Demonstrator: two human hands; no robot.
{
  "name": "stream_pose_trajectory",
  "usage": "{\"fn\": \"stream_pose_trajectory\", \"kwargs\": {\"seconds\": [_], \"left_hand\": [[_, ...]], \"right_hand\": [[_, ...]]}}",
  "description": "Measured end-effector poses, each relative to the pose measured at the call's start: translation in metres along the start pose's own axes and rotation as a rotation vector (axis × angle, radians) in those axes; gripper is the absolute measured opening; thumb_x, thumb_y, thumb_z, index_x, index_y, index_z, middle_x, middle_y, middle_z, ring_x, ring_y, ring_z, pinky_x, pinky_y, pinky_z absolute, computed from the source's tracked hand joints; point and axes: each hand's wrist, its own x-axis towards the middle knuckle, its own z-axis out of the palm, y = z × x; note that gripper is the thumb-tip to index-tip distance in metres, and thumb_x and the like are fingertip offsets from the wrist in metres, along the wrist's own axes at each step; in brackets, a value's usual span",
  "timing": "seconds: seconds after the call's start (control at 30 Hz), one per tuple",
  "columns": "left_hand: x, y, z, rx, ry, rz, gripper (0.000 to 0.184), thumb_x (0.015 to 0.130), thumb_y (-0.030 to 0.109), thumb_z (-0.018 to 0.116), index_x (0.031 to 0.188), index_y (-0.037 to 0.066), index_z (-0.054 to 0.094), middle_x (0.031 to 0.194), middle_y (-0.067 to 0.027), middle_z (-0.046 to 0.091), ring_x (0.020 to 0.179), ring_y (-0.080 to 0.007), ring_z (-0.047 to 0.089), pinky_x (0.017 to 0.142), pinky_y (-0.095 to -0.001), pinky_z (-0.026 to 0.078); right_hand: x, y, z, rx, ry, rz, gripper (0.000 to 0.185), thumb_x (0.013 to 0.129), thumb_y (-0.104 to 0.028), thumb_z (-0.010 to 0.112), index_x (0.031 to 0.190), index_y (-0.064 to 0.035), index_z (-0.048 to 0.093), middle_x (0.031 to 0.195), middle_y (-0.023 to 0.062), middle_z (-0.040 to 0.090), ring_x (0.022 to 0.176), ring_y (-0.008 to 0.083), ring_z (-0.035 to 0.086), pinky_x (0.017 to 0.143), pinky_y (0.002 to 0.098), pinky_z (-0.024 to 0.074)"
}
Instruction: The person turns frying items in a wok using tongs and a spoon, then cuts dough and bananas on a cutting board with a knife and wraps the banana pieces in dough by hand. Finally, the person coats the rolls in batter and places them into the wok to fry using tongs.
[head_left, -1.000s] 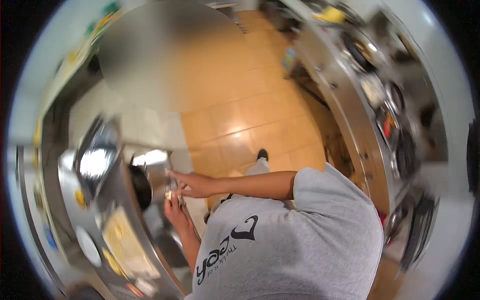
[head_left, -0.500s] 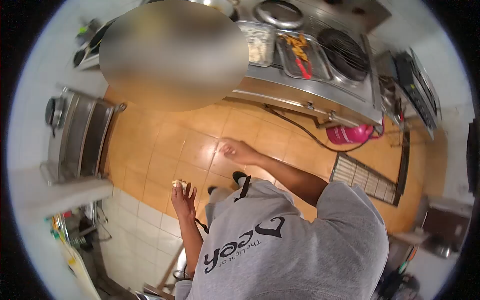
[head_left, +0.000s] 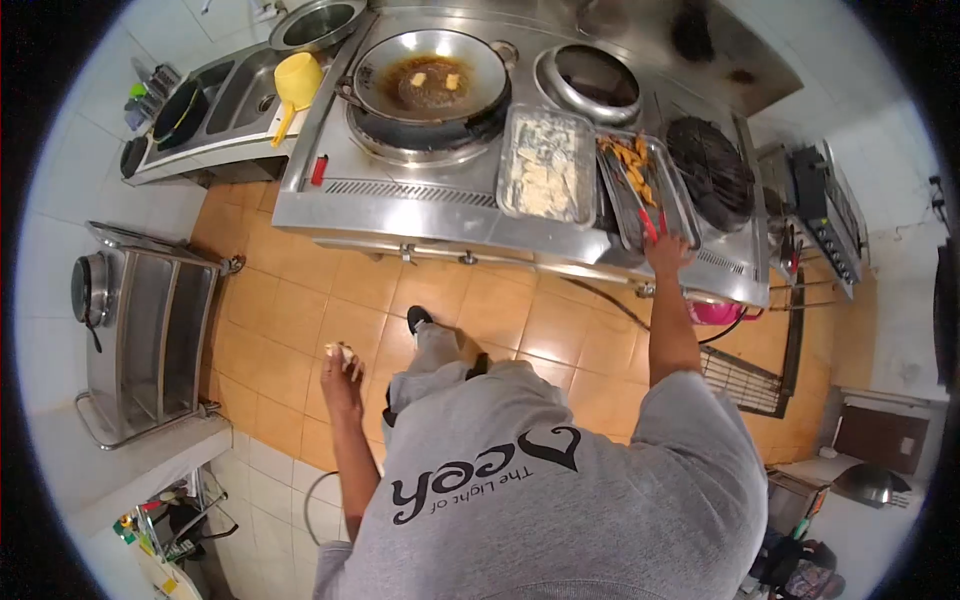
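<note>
My left hand point(head_left: 343, 385) is raised over the floor at the left, its fingers closed round a small pale piece of food point(head_left: 341, 351). My right hand point(head_left: 668, 254) reaches to the stove front, with its fingers at the ends of the red-handled tongs point(head_left: 651, 224). The tongs rest in a metal tray point(head_left: 684, 218) along with golden-brown fried pieces point(head_left: 630, 160). Left of it sits a clear tray point(head_left: 590, 202) of pale, flour-coated pieces. In a large wok point(head_left: 480, 62), two light pieces point(head_left: 452, 81) lie in brown oil.
A stainless stove point(head_left: 390, 205) spans the far side. Behind the trays is a round metal pot point(head_left: 597, 75); a dark round grate point(head_left: 712, 165) is at the right. A yellow dipper point(head_left: 297, 82) rests by the sink. A metal cart point(head_left: 150, 300) stands left, and a floor grate point(head_left: 745, 378) lies right.
My right hand has moved from above the floor to the tongs on the stove. The view has shifted, bringing the wok and sink into sight. My left hand still holds the food piece.
</note>
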Motion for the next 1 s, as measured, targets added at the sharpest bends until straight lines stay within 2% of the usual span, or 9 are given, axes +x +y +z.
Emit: {"fn": "stream_pose_trajectory", "kwargs": {"seconds": [0.13, 0.23, 0.33, 0.4, 0.5, 0.57, 0.73, 0.83, 1.0], "left_hand": [[0.07, 0.06, 0.016, 0.1, 0.009, 0.006, 0.03, 0.087, 0.035, 0.06, 0.106, 0.012, 0.057, 0.091, 0.0007, 0.055, 0.081, -0.0116, 0.051, 0.073, -0.0245, 0.043], [0.105, 0.088, 0.044, 0.07, -0.085, 0.042, 0.032, 0.086, 0.036, 0.061, 0.106, 0.011, 0.057, 0.09, 0.0013, 0.054, 0.08, -0.0108, 0.051, 0.072, -0.0242, 0.043], [0.132, 0.101, 0.076, 0.087, -0.102, -0.016, 0.032, 0.085, 0.036, 0.062, 0.105, 0.011, 0.056, 0.091, 0.0015, 0.054, 0.081, -0.0114, 0.051, 0.072, -0.0251, 0.044], [0.147, 0.099, 0.093, 0.058, -0.1, -0.051, 0.031, 0.086, 0.035, 0.062, 0.105, 0.011, 0.056, 0.091, 0.0018, 0.053, 0.082, -0.0124, 0.051, 0.072, -0.0261, 0.044], [0.157, 0.092, 0.112, 0.019, -0.115, -0.057, 0.034, 0.086, 0.037, 0.062, 0.107, 0.012, 0.056, 0.091, 0.0015, 0.053, 0.084, -0.0132, 0.051, 0.073, -0.0274, 0.044], [0.16, 0.09, 0.116, -0.001, -0.119, -0.049, 0.035, 0.085, 0.037, 0.062, 0.108, 0.011, 0.055, 0.093, 0.0013, 0.052, 0.084, -0.0134, 0.05, 0.074, -0.0278, 0.044], [0.154, 0.074, 0.114, -0.062, -0.004, -0.024, 0.036, 0.085, 0.038, 0.062, 0.109, 0.012, 0.056, 0.096, 0.0016, 0.051, 0.085, -0.0132, 0.048, 0.076, -0.0291, 0.043], [0.145, 0.064, 0.111, -0.088, 0.065, -0.005, 0.036, 0.085, 0.04, 0.061, 0.11, 0.013, 0.056, 0.096, 0.0019, 0.051, 0.086, -0.013, 0.047, 0.078, -0.0301, 0.042], [0.133, 0.044, 0.116, -0.163, 0.114, -0.011, 0.038, 0.085, 0.043, 0.061, 0.109, 0.014, 0.057, 0.096, 0.0019, 0.051, 0.087, -0.0131, 0.046, 0.08, -0.0304, 0.042]], "right_hand": [[-0.017, 0.02, 0.005, 0.258, 0.139, -0.277, 0.047, 0.084, -0.041, 0.055, 0.114, -0.0053, 0.057, 0.125, 0.017, 0.048, 0.115, 0.0311, 0.046, 0.096, 0.0564, 0.0311], [-0.075, 0.023, -0.047, 0.733, 0.118, -0.313, 0.045, 0.086, -0.034, 0.056, 0.113, 0.0017, 0.055, 0.117, 0.019, 0.053, 0.11, 0.0298, 0.05, 0.095, 0.0441, 0.0358], [-0.112, -0.015, -0.123, 1.1, -0.235, -0.076, 0.044, 0.088, -0.032, 0.056, 0.115, 0.0012, 0.054, 0.112, 0.0159, 0.055, 0.093, 0.0219, 0.057, 0.084, 0.0332, 0.0443], [-0.093, -0.045, -0.13, 1.09, -0.214, -0.315, 0.044, 0.088, -0.034, 0.055, 0.116, 0.0002, 0.054, 0.102, 0.011, 0.056, 0.077, 0.0139, 0.055, 0.07, 0.0264, 0.0444], [-0.058, -0.124, -0.179, 1.257, -0.585, -0.305, 0.042, 0.088, -0.037, 0.056, 0.115, -0.0036, 0.056, 0.075, -0.0007, 0.053, 0.055, 0.0036, 0.043, 0.049, 0.0187, 0.0344], [-0.013, -0.168, -0.169, 1.374, -0.756, -0.372, 0.026, 0.088, -0.036, 0.055, 0.091, -0.0096, 0.055, 0.059, -0.0061, 0.04, 0.049, 0.0046, 0.036, 0.045, 0.02, 0.0277], [0.072, -0.248, -0.176, 1.336, -1.003, -0.382, 0.032, 0.087, -0.04, 0.057, 0.073, -0.0121, 0.05, 0.055, -0.0071, 0.035, 0.044, 0.004, 0.03, 0.041, 0.0215, 0.0232], [0.105, -0.271, -0.173, 1.164, -1.022, -0.462, 0.032, 0.087, -0.04, 0.056, 0.072, -0.0129, 0.05, 0.053, -0.0076, 0.033, 0.044, 0.0037, 0.03, 0.04, 0.0212, 0.0217], [0.12, -0.286, -0.191, 1.208, -1.068, -0.527, 0.031, 0.088, -0.038, 0.055, 0.071, -0.0129, 0.049, 0.052, -0.0081, 0.033, 0.043, 0.0042, 0.029, 0.04, 0.022, 0.0213]]}}
